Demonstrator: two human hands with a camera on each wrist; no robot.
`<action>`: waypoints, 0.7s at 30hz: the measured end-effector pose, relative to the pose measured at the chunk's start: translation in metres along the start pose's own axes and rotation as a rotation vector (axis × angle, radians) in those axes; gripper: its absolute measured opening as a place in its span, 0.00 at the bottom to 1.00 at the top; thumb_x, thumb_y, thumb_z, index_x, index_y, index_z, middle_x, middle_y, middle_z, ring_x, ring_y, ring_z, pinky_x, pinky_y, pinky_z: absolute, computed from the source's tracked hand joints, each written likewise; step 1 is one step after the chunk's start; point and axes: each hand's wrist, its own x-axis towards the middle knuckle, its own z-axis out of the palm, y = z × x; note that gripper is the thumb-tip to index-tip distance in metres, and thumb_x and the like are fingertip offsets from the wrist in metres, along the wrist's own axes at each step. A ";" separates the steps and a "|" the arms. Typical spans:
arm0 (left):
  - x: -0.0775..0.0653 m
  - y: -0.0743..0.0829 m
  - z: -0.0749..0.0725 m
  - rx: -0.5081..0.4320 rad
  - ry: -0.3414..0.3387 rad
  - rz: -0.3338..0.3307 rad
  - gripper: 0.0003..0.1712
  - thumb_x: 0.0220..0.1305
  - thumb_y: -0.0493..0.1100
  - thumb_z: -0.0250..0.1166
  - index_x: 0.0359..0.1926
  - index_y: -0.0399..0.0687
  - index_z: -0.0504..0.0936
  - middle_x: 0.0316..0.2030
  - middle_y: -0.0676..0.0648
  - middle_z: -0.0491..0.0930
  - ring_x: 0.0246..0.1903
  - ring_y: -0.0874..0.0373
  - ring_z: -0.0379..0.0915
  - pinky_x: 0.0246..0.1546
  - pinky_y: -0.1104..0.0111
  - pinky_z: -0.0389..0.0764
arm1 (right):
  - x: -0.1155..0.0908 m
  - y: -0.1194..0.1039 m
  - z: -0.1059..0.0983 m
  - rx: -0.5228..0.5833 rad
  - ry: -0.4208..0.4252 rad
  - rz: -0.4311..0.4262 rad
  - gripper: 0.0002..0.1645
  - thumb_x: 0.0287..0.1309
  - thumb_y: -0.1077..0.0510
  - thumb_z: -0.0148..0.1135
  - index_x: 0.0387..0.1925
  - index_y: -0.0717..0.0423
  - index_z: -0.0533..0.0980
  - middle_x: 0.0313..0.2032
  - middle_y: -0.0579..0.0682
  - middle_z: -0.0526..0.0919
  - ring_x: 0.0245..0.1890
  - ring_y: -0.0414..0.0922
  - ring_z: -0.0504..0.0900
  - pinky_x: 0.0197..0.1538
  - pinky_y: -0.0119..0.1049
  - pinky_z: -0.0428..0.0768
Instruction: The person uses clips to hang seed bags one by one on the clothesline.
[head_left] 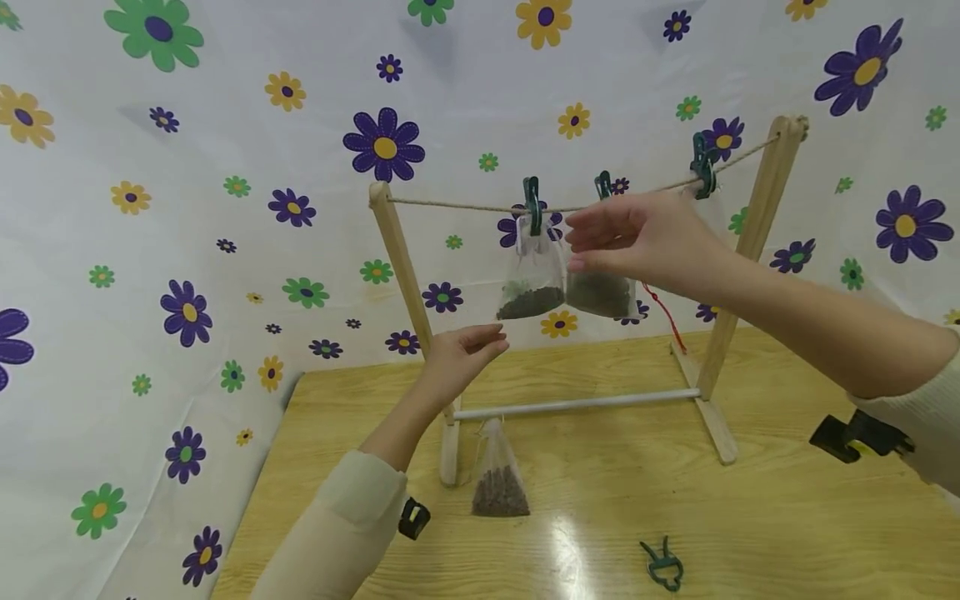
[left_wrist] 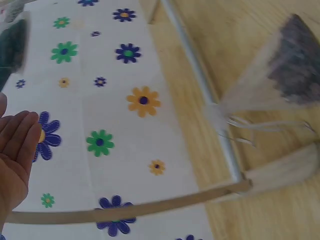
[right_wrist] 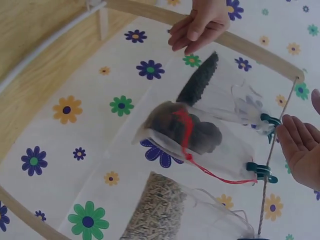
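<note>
My right hand is raised at the rope, its fingers relaxed and holding nothing. In the right wrist view its fingertips lie right by a green clip. That clip pins a sheer drawstring sachet with dark green filling to the rope. Beside it hangs a second sachet, which has a red cord; my right hand partly covers it in the head view. A third sachet holds pale chopped bits. Below the first sachet my left hand is in the air, with loosely extended fingers and nothing in them.
The rope runs between two wooden posts joined low by a white bar. On the wooden table, a sachet with brownish filling lies in front of the bar. A loose green clip lies nearer. Flowered cloth hangs behind.
</note>
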 end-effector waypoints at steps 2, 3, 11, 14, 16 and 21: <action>-0.007 -0.010 -0.001 0.013 -0.062 -0.013 0.22 0.59 0.50 0.61 0.54 0.50 0.76 0.48 0.49 0.80 0.46 0.59 0.78 0.45 0.68 0.78 | -0.008 0.003 0.003 -0.016 -0.021 -0.019 0.22 0.50 0.56 0.66 0.48 0.56 0.76 0.41 0.51 0.84 0.41 0.43 0.83 0.41 0.27 0.78; -0.011 -0.015 -0.001 0.030 -0.087 -0.016 0.23 0.59 0.51 0.61 0.55 0.51 0.75 0.48 0.50 0.80 0.46 0.60 0.77 0.45 0.67 0.78 | -0.011 0.004 0.005 -0.016 -0.034 -0.025 0.22 0.50 0.55 0.66 0.48 0.57 0.76 0.41 0.52 0.84 0.40 0.43 0.83 0.41 0.27 0.79; -0.030 -0.059 0.007 0.124 -0.235 -0.076 0.27 0.58 0.53 0.61 0.56 0.47 0.74 0.49 0.46 0.79 0.45 0.57 0.78 0.43 0.66 0.79 | -0.045 0.038 0.031 -0.007 -0.110 -0.027 0.20 0.49 0.54 0.67 0.44 0.58 0.78 0.37 0.49 0.85 0.36 0.40 0.83 0.38 0.29 0.80; -0.037 -0.073 0.011 0.134 -0.274 -0.113 0.27 0.59 0.52 0.61 0.56 0.44 0.74 0.48 0.45 0.79 0.47 0.54 0.77 0.44 0.65 0.78 | -0.057 0.057 0.043 -0.016 -0.144 -0.033 0.19 0.49 0.54 0.66 0.44 0.57 0.78 0.36 0.47 0.85 0.36 0.39 0.83 0.38 0.29 0.80; -0.040 -0.082 0.012 0.158 -0.302 -0.131 0.27 0.60 0.52 0.60 0.57 0.43 0.73 0.48 0.44 0.79 0.48 0.53 0.76 0.45 0.64 0.78 | -0.065 0.071 0.050 -0.029 -0.168 -0.083 0.19 0.48 0.54 0.67 0.43 0.57 0.79 0.36 0.48 0.85 0.36 0.39 0.83 0.37 0.29 0.80; -0.045 -0.103 0.011 0.222 -0.341 -0.155 0.26 0.60 0.48 0.60 0.56 0.39 0.73 0.48 0.40 0.79 0.48 0.49 0.76 0.45 0.61 0.78 | -0.084 0.105 0.069 -0.139 -0.226 -0.367 0.20 0.45 0.55 0.69 0.41 0.61 0.79 0.35 0.51 0.85 0.35 0.42 0.84 0.35 0.32 0.81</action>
